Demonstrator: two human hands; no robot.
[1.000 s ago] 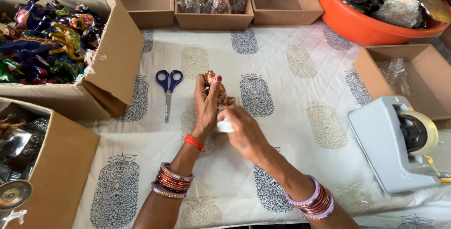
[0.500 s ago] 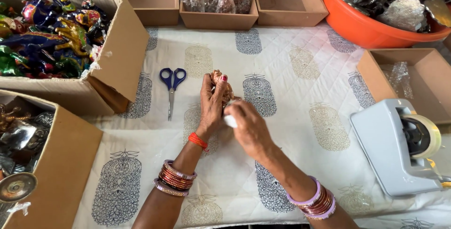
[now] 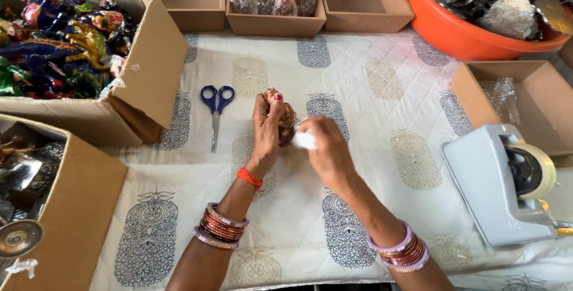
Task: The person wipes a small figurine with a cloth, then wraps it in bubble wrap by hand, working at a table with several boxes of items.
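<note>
The small brown-and-gold figurine (image 3: 286,121) sits upright between your two hands, lifted just above the middle of the surface (image 3: 370,88), which is covered by a white quilted cloth printed with grey and gold motifs. Your left hand (image 3: 265,133) is wrapped around the figurine's left side, fingers closed on it and thumb up near its top. Your right hand (image 3: 325,148) presses against its right side, fingers pinched on a small white piece (image 3: 304,140); whether that piece is paper or tape, you cannot tell from here. Just left of your left hand a pair of blue-handled scissors (image 3: 216,112) lies flat on the cloth, blades pointing toward you. Further left stands an open cardboard box of bright painted animal figurines (image 3: 65,46), and below it, at the near left edge, another cardboard box with metallic wrapped items (image 3: 36,171). Along the far edge sit three shallow cardboard trays; the middle tray (image 3: 274,22) holds clear-wrapped brownish pieces. At the far right corner an orange plastic tub (image 3: 465,34) is heaped with silver-coloured items, and below it an open cardboard box (image 3: 537,106) holds a scrap of clear film. Nearest you on the right stands a grey tape dispenser (image 3: 495,189) with its roll mounted.
</note>
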